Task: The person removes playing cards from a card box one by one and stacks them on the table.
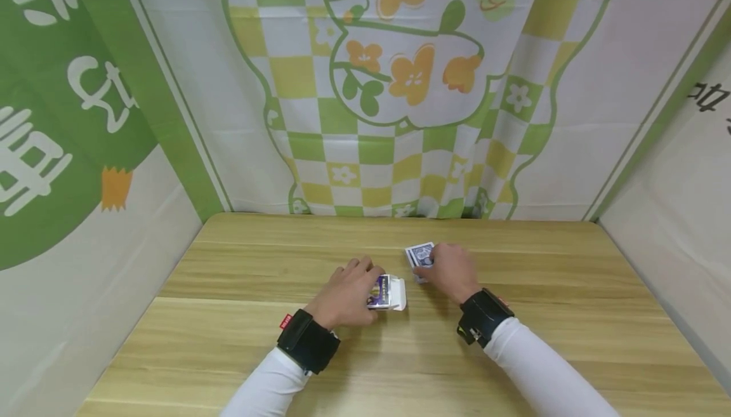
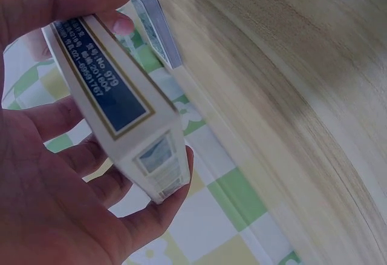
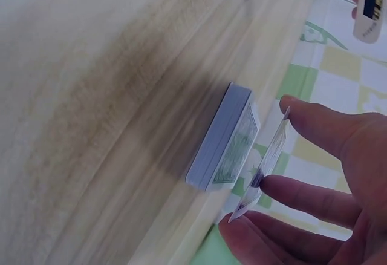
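Observation:
My left hand (image 1: 347,293) grips a small playing-card box (image 1: 379,292) between thumb and fingers. Its white end flap (image 1: 398,293) stands open toward the right. In the left wrist view the box (image 2: 112,83) shows a dark blue printed side, with fingers around it. A stack of playing cards (image 3: 221,141) lies on the table, backs patterned. Just above that stack, my right hand (image 1: 454,271) pinches a thin playing card (image 3: 264,162) by its ends between thumb and fingertips, with one finger against its face. A gap separates this card from the stack. Whether it is one card or two, I cannot tell.
A wood-grain table (image 1: 228,334) carries everything. Behind it hangs a checkered, flowered curtain (image 1: 365,157), close to the table's far edge. Printed cloth walls (image 1: 171,233) stand at the left and right. Both wrists wear black straps (image 1: 308,343).

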`<act>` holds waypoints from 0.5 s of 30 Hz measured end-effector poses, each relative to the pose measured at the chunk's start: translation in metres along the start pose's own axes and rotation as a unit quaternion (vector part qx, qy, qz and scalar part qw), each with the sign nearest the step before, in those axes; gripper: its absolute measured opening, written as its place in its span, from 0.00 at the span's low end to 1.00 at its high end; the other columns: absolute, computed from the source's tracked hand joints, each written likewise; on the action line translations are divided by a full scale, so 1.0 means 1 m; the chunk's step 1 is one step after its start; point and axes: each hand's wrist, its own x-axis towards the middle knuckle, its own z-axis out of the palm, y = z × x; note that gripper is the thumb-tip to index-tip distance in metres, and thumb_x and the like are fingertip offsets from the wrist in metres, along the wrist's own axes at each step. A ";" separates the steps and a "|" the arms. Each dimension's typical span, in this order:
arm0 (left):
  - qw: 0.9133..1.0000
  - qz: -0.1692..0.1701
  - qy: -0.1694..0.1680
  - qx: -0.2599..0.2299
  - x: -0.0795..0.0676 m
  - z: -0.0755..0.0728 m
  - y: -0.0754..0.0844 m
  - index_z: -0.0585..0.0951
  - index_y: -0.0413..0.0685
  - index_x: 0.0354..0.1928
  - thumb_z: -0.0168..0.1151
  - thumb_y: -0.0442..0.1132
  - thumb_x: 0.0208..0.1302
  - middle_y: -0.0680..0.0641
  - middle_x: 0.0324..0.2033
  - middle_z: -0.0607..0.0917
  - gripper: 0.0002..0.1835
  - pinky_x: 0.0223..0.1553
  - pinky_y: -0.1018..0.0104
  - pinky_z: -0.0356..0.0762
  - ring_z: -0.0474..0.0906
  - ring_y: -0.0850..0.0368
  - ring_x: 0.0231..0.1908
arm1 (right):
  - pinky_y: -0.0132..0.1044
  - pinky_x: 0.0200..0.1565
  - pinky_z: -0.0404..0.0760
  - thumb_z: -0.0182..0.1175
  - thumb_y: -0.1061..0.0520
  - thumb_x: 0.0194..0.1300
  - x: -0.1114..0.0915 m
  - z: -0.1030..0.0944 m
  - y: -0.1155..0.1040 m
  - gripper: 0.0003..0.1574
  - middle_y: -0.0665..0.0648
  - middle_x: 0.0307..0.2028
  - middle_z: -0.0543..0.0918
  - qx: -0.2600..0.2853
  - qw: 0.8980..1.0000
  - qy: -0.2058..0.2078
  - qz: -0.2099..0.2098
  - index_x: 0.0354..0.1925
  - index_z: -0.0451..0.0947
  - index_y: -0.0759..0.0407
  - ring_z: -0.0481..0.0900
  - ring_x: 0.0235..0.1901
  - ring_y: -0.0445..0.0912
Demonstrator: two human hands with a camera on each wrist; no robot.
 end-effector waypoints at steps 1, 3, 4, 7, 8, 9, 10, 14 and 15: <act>1.000 0.000 0.001 0.001 0.000 0.000 0.000 0.78 0.46 0.61 0.78 0.40 0.40 0.47 0.51 0.77 0.39 0.52 0.45 0.77 0.73 0.47 0.52 | 0.35 0.18 0.62 0.78 0.40 0.51 0.001 0.001 -0.001 0.32 0.50 0.15 0.73 0.000 1.000 0.000 0.005 0.12 0.69 0.52 0.69 0.17 0.44; 1.000 0.001 0.002 0.003 0.000 0.000 0.000 0.78 0.46 0.60 0.78 0.41 0.40 0.47 0.50 0.77 0.39 0.51 0.46 0.77 0.73 0.48 0.51 | 0.36 0.17 0.64 0.78 0.41 0.50 0.002 0.002 -0.004 0.32 0.50 0.15 0.74 0.000 1.000 0.000 0.011 0.12 0.69 0.53 0.70 0.17 0.45; 1.000 0.002 0.002 0.004 0.000 0.000 0.000 0.78 0.46 0.60 0.78 0.41 0.40 0.47 0.50 0.77 0.38 0.51 0.46 0.77 0.73 0.48 0.51 | 0.36 0.17 0.65 0.78 0.41 0.50 0.002 0.003 -0.005 0.31 0.51 0.15 0.74 -0.002 1.000 -0.001 0.015 0.13 0.69 0.54 0.70 0.17 0.45; 1.000 0.003 0.002 0.005 0.001 0.001 -0.001 0.78 0.46 0.60 0.78 0.41 0.40 0.47 0.49 0.77 0.38 0.50 0.46 0.77 0.73 0.48 0.50 | 0.37 0.17 0.68 0.79 0.41 0.50 0.004 0.006 -0.007 0.30 0.52 0.16 0.74 -0.015 1.000 0.002 0.016 0.15 0.71 0.55 0.72 0.17 0.46; 1.000 0.003 0.002 0.006 0.001 0.001 -0.001 0.78 0.46 0.60 0.78 0.41 0.40 0.47 0.49 0.77 0.38 0.50 0.47 0.77 0.73 0.48 0.50 | 0.38 0.17 0.69 0.79 0.40 0.50 0.005 0.006 -0.008 0.30 0.52 0.16 0.74 -0.019 1.000 0.002 0.016 0.16 0.72 0.55 0.73 0.17 0.46; 1.000 0.003 0.002 0.006 0.000 0.001 -0.001 0.78 0.46 0.60 0.78 0.41 0.40 0.47 0.49 0.77 0.38 0.50 0.46 0.77 0.73 0.48 0.50 | 0.39 0.17 0.70 0.79 0.40 0.49 0.005 0.007 -0.008 0.30 0.52 0.16 0.74 -0.025 1.000 0.003 0.017 0.16 0.72 0.55 0.73 0.17 0.47; 1.000 0.003 0.002 0.006 0.000 0.001 -0.001 0.78 0.45 0.60 0.78 0.41 0.40 0.47 0.49 0.77 0.38 0.50 0.47 0.77 0.73 0.48 0.50 | 0.39 0.17 0.70 0.79 0.40 0.49 0.006 0.008 -0.008 0.30 0.52 0.16 0.74 -0.029 0.999 0.004 0.018 0.16 0.71 0.55 0.73 0.17 0.47; 1.000 0.004 0.003 0.007 -0.001 0.001 -0.001 0.78 0.45 0.60 0.78 0.41 0.40 0.47 0.49 0.77 0.38 0.51 0.47 0.77 0.73 0.48 0.50 | 0.41 0.17 0.72 0.79 0.40 0.48 0.008 0.010 -0.008 0.32 0.52 0.15 0.74 -0.039 0.999 0.011 0.014 0.14 0.69 0.54 0.73 0.17 0.48; 1.000 0.004 0.003 0.007 -0.001 0.001 -0.001 0.78 0.45 0.60 0.78 0.42 0.40 0.47 0.49 0.77 0.38 0.51 0.47 0.77 0.73 0.48 0.50 | 0.41 0.17 0.71 0.79 0.40 0.48 0.008 0.011 -0.008 0.32 0.52 0.15 0.73 -0.040 0.999 0.012 0.012 0.14 0.69 0.54 0.73 0.17 0.48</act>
